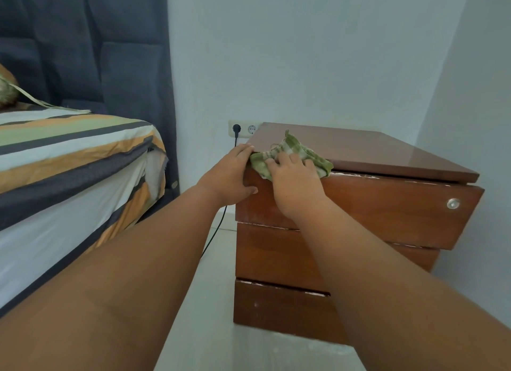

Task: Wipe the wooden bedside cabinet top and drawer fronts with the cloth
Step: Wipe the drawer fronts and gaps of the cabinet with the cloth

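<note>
Right hand (297, 182) clenched on green cloth (290, 156) at near-left edge of cabinet top (359, 152); left hand (231, 177) gripping left corner of cabinet.

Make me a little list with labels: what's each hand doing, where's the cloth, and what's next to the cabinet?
left hand: gripping the cabinet's near left top corner, no cloth in it
right hand: pressing the cloth on the top's front edge
cloth: green checked, bunched, partly hanging over the front
cabinet: brown wood, three drawer fronts, top one has a round metal knob
bed: left of the cabinet, striped sheet
wall socket: behind the cabinet, black plug in it
</note>
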